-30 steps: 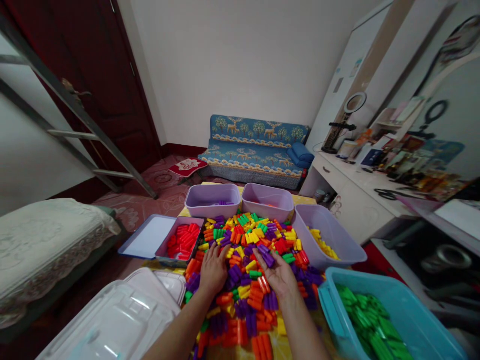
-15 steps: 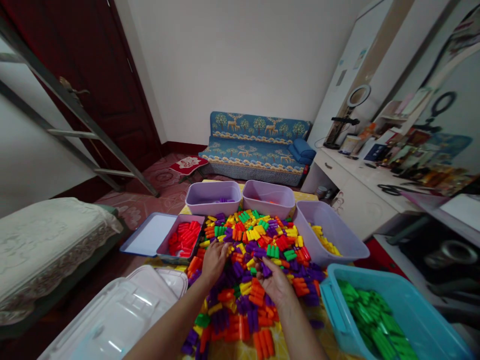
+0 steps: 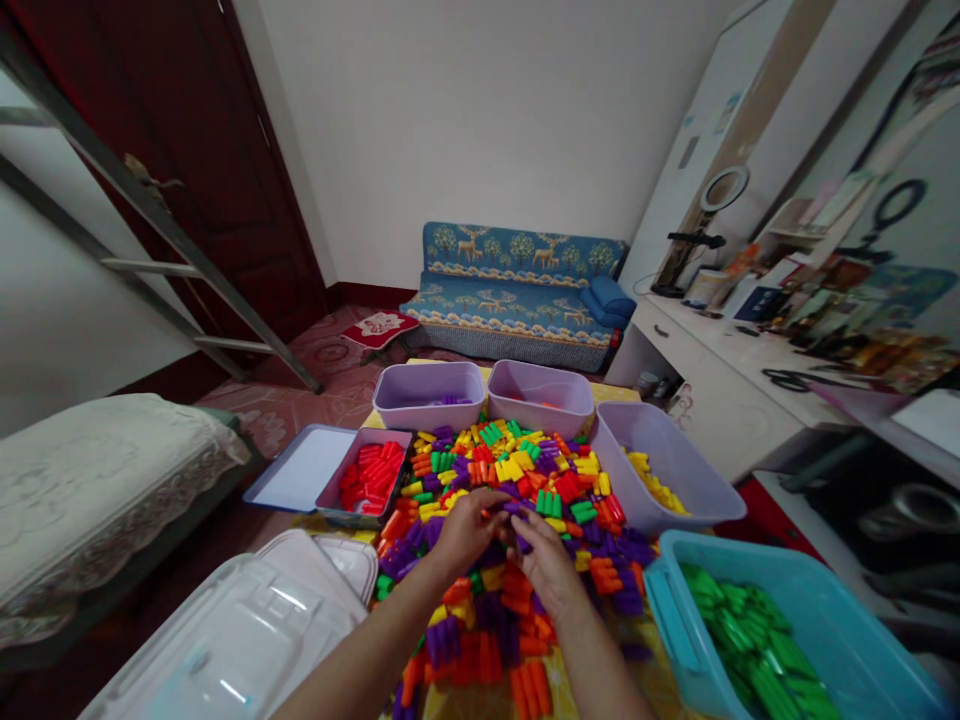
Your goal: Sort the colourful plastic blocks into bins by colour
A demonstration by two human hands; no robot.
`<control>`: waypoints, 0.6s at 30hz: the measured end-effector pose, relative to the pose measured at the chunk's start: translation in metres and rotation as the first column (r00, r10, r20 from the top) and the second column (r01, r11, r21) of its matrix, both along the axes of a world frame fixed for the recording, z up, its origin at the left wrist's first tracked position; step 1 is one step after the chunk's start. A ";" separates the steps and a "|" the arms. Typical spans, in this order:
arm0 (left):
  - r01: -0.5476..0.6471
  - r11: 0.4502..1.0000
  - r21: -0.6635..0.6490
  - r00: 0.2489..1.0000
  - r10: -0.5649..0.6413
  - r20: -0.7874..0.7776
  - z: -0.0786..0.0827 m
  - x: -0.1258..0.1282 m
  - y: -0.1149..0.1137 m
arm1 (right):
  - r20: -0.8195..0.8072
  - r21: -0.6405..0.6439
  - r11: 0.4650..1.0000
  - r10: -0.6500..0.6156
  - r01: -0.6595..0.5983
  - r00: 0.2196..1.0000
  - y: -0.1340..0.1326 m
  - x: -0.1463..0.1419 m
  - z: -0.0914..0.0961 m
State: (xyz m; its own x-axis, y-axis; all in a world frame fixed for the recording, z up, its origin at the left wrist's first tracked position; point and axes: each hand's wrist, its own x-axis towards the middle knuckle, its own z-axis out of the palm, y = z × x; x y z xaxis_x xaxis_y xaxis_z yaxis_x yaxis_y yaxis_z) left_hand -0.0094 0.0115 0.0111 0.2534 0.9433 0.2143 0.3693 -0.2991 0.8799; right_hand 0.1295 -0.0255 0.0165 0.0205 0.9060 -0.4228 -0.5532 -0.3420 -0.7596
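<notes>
A heap of plastic building pieces (image 3: 517, 465), shaped like joined tubes in purple, red, orange, yellow and green, covers the middle of the table. Over the heap my left hand (image 3: 466, 530) has its fingers bent together, their tips close to my right hand; what they hold, if anything, is hidden. My right hand (image 3: 547, 565), palm partly turned up, has its fingers curled round a purple plastic piece (image 3: 523, 540), mostly covered by the fingers. The two hands' fingertips nearly meet.
Lilac bins (image 3: 429, 400) line the far edge; another lilac bin (image 3: 667, 465) holds yellow pieces. A box of red pieces (image 3: 370, 477) stands left. At the right is a blue tub (image 3: 825, 590) with green pieces. Clear lids (image 3: 232, 635) lie front left; a sofa (image 3: 517, 290) stands behind.
My left hand has moved right from the heap's left side to my right hand. My right hand stays in nearly the same place with the purple piece.
</notes>
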 end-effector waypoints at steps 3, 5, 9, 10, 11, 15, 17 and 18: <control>-0.111 0.988 -0.109 0.985 0.124 0.119 0.001 0.002 -0.002 | 0.086 0.050 0.995 -0.092 0.088 0.992 0.004 0.005 -0.005; -0.178 0.932 -0.316 0.902 0.283 0.325 0.007 -0.002 0.007 | 0.109 0.062 0.990 -0.133 0.127 0.985 0.006 0.010 -0.007; -0.211 0.831 -0.515 0.708 0.493 0.505 0.036 -0.026 0.053 | 0.100 0.037 0.991 -0.133 0.130 0.986 0.005 0.016 -0.009; -0.227 0.824 -0.519 0.679 0.516 0.522 0.045 -0.034 0.068 | 0.098 0.037 0.991 -0.135 0.131 0.986 0.004 0.016 -0.010; -0.244 0.816 -0.524 0.650 0.538 0.536 0.054 -0.043 0.083 | 0.094 0.041 0.990 -0.135 0.132 0.986 0.003 0.016 -0.011; -0.303 0.778 -0.550 0.554 0.614 0.562 0.081 -0.069 0.130 | 0.069 0.062 0.987 -0.154 0.150 0.986 0.004 0.014 -0.022; -0.329 0.744 -0.581 0.519 0.656 0.547 0.086 -0.077 0.143 | 0.062 0.063 0.984 -0.168 0.164 0.984 0.006 0.014 -0.029; -0.338 0.728 -0.596 0.505 0.675 0.538 0.086 -0.080 0.148 | 0.061 0.061 0.983 -0.175 0.171 0.983 0.006 0.015 -0.032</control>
